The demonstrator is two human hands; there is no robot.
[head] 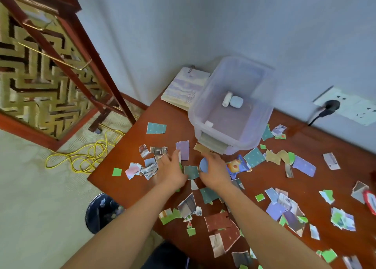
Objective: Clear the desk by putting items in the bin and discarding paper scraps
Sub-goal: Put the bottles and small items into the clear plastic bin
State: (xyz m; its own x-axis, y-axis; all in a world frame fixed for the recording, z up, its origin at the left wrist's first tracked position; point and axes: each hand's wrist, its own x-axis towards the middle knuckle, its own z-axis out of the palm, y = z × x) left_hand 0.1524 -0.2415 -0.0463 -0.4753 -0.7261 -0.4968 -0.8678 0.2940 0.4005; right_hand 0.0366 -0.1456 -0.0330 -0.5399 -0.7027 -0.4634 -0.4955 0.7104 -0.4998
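Head view: the left hand (171, 172) lies flat, fingers spread over paper scraps (150, 169), while the right hand (216, 174) curls round a blue round object (204, 165) just before the clear bin (195, 116) on the surface (315, 138). A loose sweep could likely push scraps over the edge, missing the wastebasket (101, 211) on the floor.

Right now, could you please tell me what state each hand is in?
Left hand: open, fingers spread over the paper scraps.
Right hand: curled round a small blue round object.
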